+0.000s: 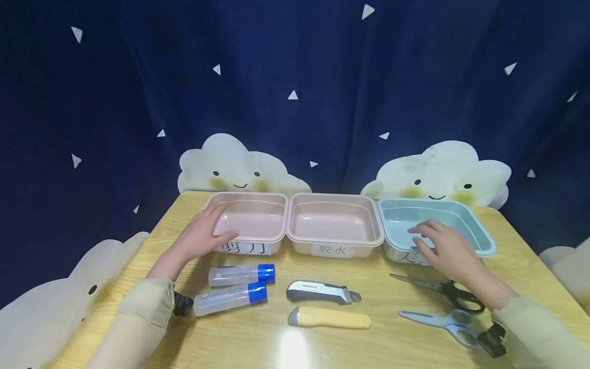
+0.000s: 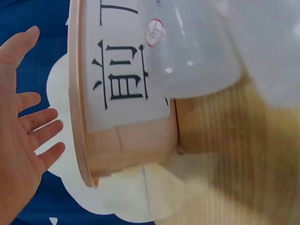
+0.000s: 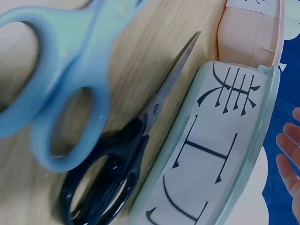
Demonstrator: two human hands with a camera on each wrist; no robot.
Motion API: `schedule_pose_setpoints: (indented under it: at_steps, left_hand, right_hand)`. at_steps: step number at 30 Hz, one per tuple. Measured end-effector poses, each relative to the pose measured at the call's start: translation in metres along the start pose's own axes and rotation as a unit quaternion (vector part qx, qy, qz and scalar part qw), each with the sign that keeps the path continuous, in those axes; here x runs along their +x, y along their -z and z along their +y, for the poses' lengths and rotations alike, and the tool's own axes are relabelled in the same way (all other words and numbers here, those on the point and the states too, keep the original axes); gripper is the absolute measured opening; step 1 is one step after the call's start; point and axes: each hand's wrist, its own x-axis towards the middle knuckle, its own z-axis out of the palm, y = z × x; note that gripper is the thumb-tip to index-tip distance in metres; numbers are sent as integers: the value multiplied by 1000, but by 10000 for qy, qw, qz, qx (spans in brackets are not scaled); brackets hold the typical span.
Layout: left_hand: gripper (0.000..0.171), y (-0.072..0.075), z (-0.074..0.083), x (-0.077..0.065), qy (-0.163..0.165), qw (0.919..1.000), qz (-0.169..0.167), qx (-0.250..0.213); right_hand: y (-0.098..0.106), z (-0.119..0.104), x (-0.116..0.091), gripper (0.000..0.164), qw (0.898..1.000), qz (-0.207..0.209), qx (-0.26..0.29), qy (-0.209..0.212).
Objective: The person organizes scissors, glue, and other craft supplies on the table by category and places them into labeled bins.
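Observation:
My left hand (image 1: 199, 237) hovers over the left end of the left pink bin (image 1: 276, 241), fingers spread and holding nothing. In the left wrist view that hand (image 2: 18, 140) is beside the labelled bin wall. At the right, my right hand (image 1: 448, 252) is above the front of the light blue bin (image 1: 484, 246), its fingers loosely bent around nothing. Black-handled scissors (image 1: 454, 294) and light blue scissors (image 1: 444, 322) lie below it. Two clear glue bottles with blue caps, one farther (image 1: 235, 275) and one nearer (image 1: 226, 300), lie close to my left wrist.
Between the other bins stands a middle pink bin (image 1: 334, 246). A grey-and-black utility knife (image 1: 320, 292) and a yellow one (image 1: 332, 318) lie on the wooden table (image 1: 230, 343). Behind hangs a dark blue curtain (image 1: 258, 66) with clouds.

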Motion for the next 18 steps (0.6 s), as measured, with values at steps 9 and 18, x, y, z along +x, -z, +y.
schedule_pose_setpoints:
  at_steps: [9,18]
  left_hand:
    - [83,-1,-15,-15,493,9985,28,-217]
    - [89,-3,-26,-23,934,9935,114,-643]
  right_hand:
    - [5,5,-29,3,9994,295,-60,183]
    - [0,15,-58,13,9986,-265,-401,236]
